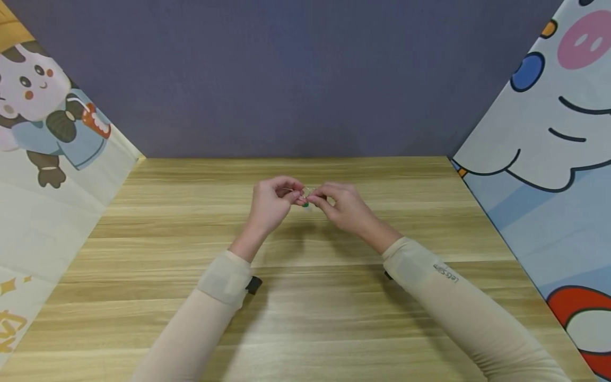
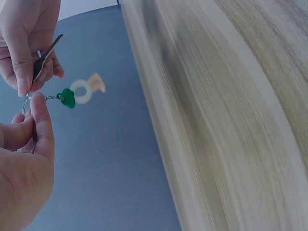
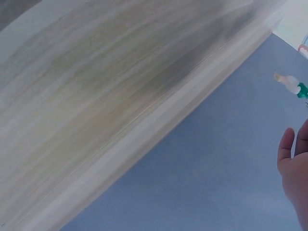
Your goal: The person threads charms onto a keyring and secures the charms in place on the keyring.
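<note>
A metal key ring (image 2: 24,107) is pinched between the thumb and fingers of my left hand (image 1: 272,204), which is at the lower left in the left wrist view. My right hand (image 1: 345,206) meets it from the other side, pinching a dark-headed key (image 2: 42,62) at the ring. From the ring a short chain carries a green charm (image 2: 68,97), a white ring-shaped piece (image 2: 81,91) and a pale orange piece (image 2: 98,83). In the right wrist view the charm (image 3: 302,90) hangs near the frame edge, and the hand's grip is cut off.
Both hands are held above a wood-grain table (image 1: 305,329). A dark blue-grey panel (image 1: 296,79) stands behind it, with cartoon-printed panels on the left (image 1: 43,212) and right (image 1: 534,223). Both forearms are in pale sleeves.
</note>
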The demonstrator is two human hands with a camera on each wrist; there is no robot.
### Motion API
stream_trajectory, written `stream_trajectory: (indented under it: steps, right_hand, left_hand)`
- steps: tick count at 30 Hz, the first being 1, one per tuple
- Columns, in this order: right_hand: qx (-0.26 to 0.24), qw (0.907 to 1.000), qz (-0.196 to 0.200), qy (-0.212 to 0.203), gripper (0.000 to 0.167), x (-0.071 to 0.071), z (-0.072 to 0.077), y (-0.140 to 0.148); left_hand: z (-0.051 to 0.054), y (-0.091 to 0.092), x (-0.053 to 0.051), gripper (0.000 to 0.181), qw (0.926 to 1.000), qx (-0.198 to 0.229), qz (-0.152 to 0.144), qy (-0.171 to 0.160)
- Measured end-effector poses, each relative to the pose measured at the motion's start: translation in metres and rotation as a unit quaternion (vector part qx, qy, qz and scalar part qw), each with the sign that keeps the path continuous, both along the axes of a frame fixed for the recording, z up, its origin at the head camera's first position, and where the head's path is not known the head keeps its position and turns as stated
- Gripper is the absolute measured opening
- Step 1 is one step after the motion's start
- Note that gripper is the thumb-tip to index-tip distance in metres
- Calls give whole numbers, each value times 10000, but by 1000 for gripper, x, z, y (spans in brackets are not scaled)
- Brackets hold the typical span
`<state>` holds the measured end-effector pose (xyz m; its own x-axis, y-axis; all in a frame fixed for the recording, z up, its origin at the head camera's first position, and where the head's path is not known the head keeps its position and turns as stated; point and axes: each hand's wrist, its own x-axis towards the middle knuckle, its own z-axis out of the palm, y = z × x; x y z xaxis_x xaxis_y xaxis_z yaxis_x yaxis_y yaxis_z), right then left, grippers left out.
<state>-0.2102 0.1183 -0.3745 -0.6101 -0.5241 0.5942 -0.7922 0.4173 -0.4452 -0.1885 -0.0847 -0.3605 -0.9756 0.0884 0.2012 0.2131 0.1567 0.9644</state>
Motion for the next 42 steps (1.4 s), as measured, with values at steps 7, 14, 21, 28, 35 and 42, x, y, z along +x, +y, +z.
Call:
stream_trajectory:
  steps: [7,14,21,28,35,42]
  right_hand:
    - [49,9999,-86,61,9,1,1,-2]
    - [243,9995,-211,74,11,2,4,-2]
    - [482,9986,-189,-92,12,0,3,0]
    - [591,9981,-121,-156,13,0,7,0]
    - [949,9955,-16,64,11,0,8,1]
    - [1123,9932,235,-212,6,2,9,3]
  left_hand:
    - [-1,1,0,15,9999,-74,-48,-53]
    - [-2,1,1,15,9997,-216,-85,1]
    - [-2,5,3,16,9976,-641,-218,142]
    - [0,7,3,15,9965,-797,-252,88]
    - [-4,2,1,24,9927,-1110,-477,27]
    - [-4,-6,-1,31,9812,-1646,-1000,-96]
